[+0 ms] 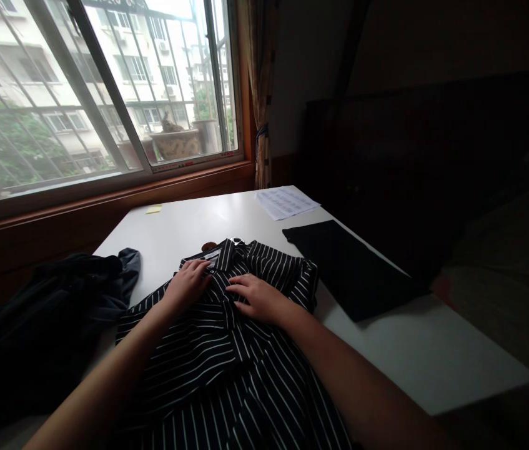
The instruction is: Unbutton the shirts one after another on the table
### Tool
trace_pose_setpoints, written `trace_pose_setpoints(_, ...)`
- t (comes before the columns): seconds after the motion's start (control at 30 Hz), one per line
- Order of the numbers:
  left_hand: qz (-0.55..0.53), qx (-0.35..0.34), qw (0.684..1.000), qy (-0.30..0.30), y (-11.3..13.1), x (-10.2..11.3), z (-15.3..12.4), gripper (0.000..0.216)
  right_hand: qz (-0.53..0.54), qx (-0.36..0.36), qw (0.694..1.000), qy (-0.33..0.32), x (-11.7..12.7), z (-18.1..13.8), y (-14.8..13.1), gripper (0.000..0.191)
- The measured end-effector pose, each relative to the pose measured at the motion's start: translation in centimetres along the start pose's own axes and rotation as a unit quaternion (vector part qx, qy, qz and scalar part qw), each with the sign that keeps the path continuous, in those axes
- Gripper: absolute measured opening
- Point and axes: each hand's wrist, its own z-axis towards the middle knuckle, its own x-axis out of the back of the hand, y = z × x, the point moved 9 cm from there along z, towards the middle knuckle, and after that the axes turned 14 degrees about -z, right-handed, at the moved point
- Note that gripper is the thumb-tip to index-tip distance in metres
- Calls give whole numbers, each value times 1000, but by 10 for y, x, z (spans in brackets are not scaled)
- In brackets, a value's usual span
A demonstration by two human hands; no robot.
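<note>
A black shirt with white stripes [198,375] lies spread over the white table in front of me, its collar [228,256] toward the far side. My left hand [190,284] rests at the left of the collar, fingers stretched forward and close to a small button. On the right side of the shirt's upper front lies my right hand [260,299], its fingers apart and touching the fabric. Both hands look open, though the undersides of the fingertips are hidden.
Dark clothing [44,319] is heaped at the left. A folded dark garment [353,265] lies right of the shirt on the white table [451,356]. Farther back are printed sheets [286,202] and a yellow note [154,209]. A barred window [147,81] stands beyond.
</note>
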Motion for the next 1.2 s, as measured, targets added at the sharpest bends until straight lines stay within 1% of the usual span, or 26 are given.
trace_pose_setpoints(0.1, -27, 6, 1000, -10, -17, -8, 7, 35, -11, -8, 1000, -15, -1, -1, 7, 29)
trace_pose_setpoints(0.23, -67, 31, 997, -8, -36, -5, 5, 29, -46, -41, 998, -27, 8, -1, 15, 20)
trace_pose_setpoints(0.33, -100, 53, 994, -5, -43, 1, 1, 26, -88, -63, 993, -45, 9, -1, 18, 17)
trace_pose_setpoints(0.43, -146, 67, 987, -11, -44, 5, -1, 25, -121, -78, 988, -60, 7, 0, 20, 20)
trace_pose_setpoints(0.57, -229, 72, 970, -43, -32, 7, -3, 31, -144, -85, 983, -70, 3, 1, 22, 24)
trace_pose_setpoints(0.67, -276, 81, 955, -68, -16, 5, -6, 32, -141, -85, 985, -52, 6, 1, 22, 25)
trace_pose_setpoints(0.73, -304, 87, 946, -77, 0, 3, -7, 32, -125, -94, 988, -11, 14, 0, 21, 21)
trace_pose_setpoints(0.8, -350, 95, 928, -83, 17, 0, -7, 30, -86, -100, 990, 52, 28, 0, 18, 16)
trace_pose_setpoints(0.87, -402, 105, 905, -89, 32, -4, -7, 29, -25, -91, 989, 112, 41, -2, 14, 20)
trace_pose_setpoints(0.93, -437, 109, 887, -100, 44, -10, -7, 28, 39, -59, 988, 137, 47, -2, 9, 27)
trace_pose_setpoints(0.97, -448, 109, 881, -109, 48, -13, -7, 28, 65, -40, 988, 134, 47, -1, 6, 30)
trace_pose_setpoints(1.03, -464, 112, 869, -127, 52, -20, -9, 27, 100, -12, 989, 106, 41, 0, 3, 33)
trace_pose_setpoints(1.1, -484, 123, 856, -137, 49, -26, -12, 26, 116, -8, 990, 73, 34, 1, 5, 32)
trace_pose_setpoints(1.2, -542, 145, 817, -131, 43, -32, -16, 24, 119, -9, 992, 40, 24, 1, 9, 27)
